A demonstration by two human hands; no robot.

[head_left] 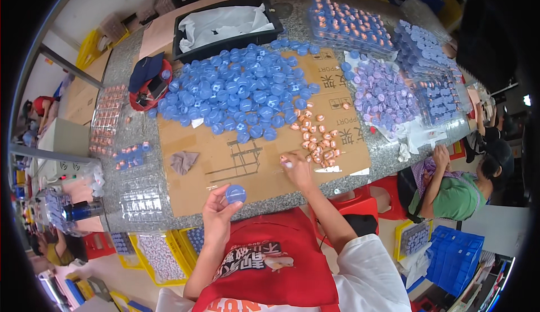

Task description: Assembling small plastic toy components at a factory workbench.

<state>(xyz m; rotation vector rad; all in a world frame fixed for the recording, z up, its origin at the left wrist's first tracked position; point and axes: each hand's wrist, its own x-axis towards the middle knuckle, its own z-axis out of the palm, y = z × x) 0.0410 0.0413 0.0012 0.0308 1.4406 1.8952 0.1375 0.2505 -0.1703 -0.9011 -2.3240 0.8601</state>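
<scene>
Steadiness in the left grip counts most: the round blue piece [235,194] is best held by its rim, with its face left uncovered. The left hand [216,213] pinches it between thumb and fingers, on the near side of the blue heap [236,87]. For the right hand [300,172], a light fingertip touch should suit the small orange-and-white pieces [329,154], which lie to the near right of the blue heap; working from their outer margin would scatter them less.

Both hands are nearer the person than the blue heap, about 1 forearm's reach out. The left one is raised near the table [270,204] edge, forearm rising steeply, fingers curled upward. The right one reaches closer to the blue heap, over the cardboard [194,191], its forearm slanting inward. Its fingertips are drawn close, a pale spot between them; I cannot tell whether they pinch 1 piece or nothing.
</scene>
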